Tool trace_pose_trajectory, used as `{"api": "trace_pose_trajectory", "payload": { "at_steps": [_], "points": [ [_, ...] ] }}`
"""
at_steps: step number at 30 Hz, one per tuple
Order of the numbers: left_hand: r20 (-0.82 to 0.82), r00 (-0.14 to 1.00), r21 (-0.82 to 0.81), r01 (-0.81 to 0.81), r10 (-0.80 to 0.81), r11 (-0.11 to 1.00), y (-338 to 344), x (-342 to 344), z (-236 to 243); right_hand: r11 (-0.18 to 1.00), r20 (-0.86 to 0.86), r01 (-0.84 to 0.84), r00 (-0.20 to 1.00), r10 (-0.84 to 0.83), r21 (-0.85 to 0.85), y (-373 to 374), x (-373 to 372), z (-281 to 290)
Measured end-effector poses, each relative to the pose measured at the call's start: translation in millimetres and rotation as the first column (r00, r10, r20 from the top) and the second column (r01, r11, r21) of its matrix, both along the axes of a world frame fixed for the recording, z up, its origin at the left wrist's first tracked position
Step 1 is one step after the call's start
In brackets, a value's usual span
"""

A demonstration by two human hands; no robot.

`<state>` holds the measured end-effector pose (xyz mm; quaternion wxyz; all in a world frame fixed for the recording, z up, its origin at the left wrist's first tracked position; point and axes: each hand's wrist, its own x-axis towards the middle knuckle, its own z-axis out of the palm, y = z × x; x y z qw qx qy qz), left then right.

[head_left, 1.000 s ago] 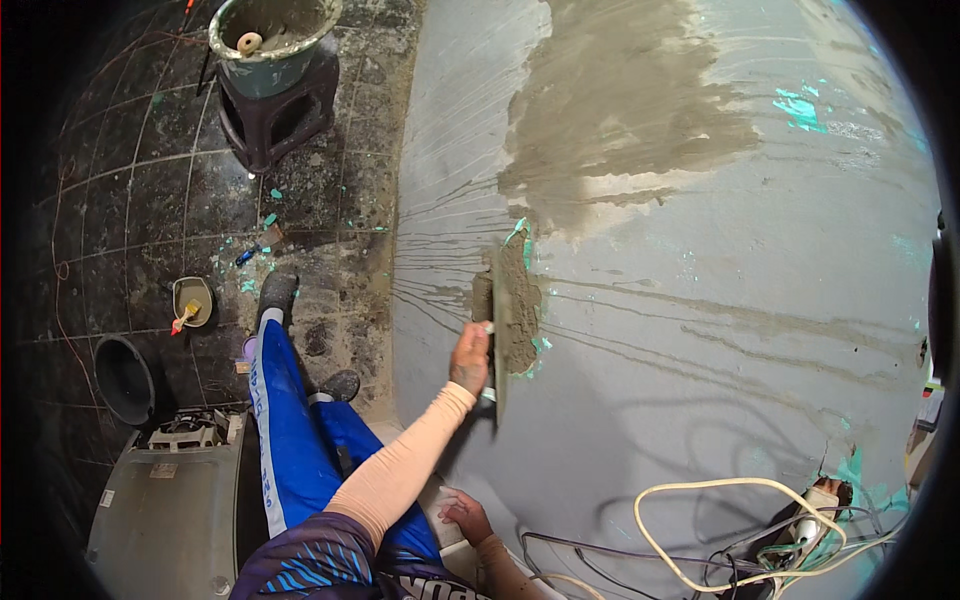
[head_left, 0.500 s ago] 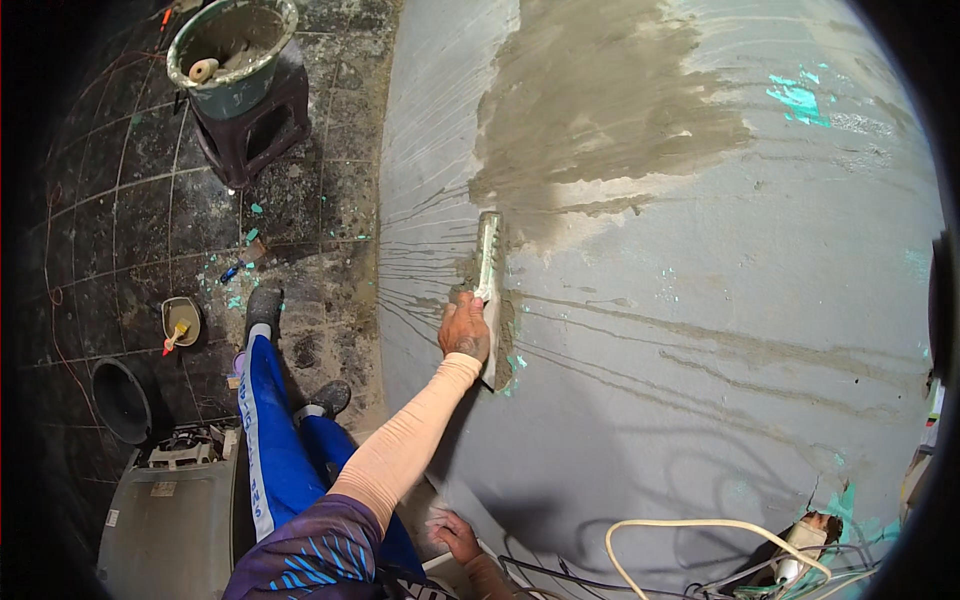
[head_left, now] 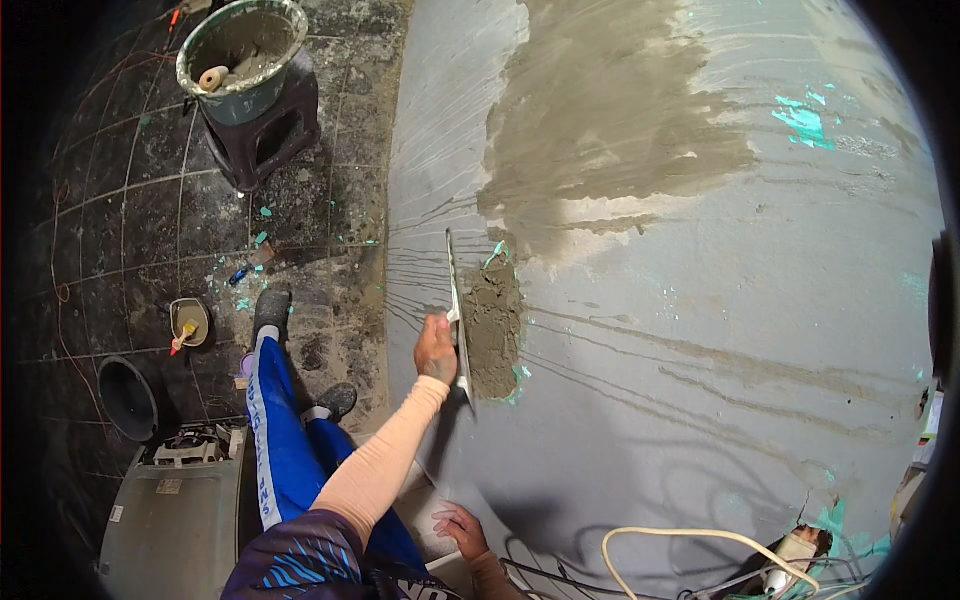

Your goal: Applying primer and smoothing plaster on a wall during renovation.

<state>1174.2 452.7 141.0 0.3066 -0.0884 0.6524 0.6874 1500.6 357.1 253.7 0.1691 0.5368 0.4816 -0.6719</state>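
My left hand (head_left: pixel 435 345), in a beige sleeve, grips the handle of a flat steel trowel (head_left: pixel 455 280) held edge-on near the grey wall (head_left: pixel 640 430). Just right of the blade is a thick, rough patch of wet mortar (head_left: pixel 492 330), with turquoise showing at its top and bottom edges. Above it spreads a broad, smeared mortar area (head_left: pixel 600 120), and dark drips streak the wall on both sides. Lower down, my right hand (head_left: pixel 460 525) has its fingers apart and holds nothing, near the wall's edge.
A mortar bucket (head_left: pixel 240 50) with a roller sits on a plastic stool (head_left: pixel 265 150). The tiled floor holds a tub with a brush (head_left: pixel 189 325), a black basin (head_left: pixel 127 398) and scraps. A metal appliance (head_left: pixel 160 520) is beside my legs. Cables (head_left: pixel 700 535) loop at lower right.
My left hand and trowel have moved left off the mortar patch, uncovering more of it. The blade, over the patch half a second ago, now stands to its left. My right hand stays low.
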Motion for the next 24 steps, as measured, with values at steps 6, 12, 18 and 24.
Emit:
{"api": "trace_pose_trajectory", "payload": {
  "at_steps": [6, 12, 18, 24],
  "points": [
    [-0.256, 0.962, -0.146, 0.059, -0.095, 0.988, 50.4, -15.1, -21.9, 0.997, 0.087, 0.067, 0.994, -0.065, -0.025, -22.0, 29.6, -9.0],
    [-0.565, 0.818, -0.096, 0.061, -0.105, 0.994, 49.1, -3.0, 1.4, 0.999, 0.092, 0.0, 0.996, 0.004, -0.048, -26.2, 27.6, -1.4],
    [-0.525, 0.845, 0.066, 0.155, -0.098, 0.986, 12.5, 7.3, 4.5, 0.999, 0.0, 0.04, 0.999, -0.041, -0.035, -13.5, 17.8, 2.8],
    [-0.48, 0.877, -0.163, -0.066, -0.02, 0.984, 27.9, -33.6, -47.8, 0.993, 0.047, 0.105, 0.994, -0.103, -0.049, -15.6, 26.6, 0.9]
  ]
}}
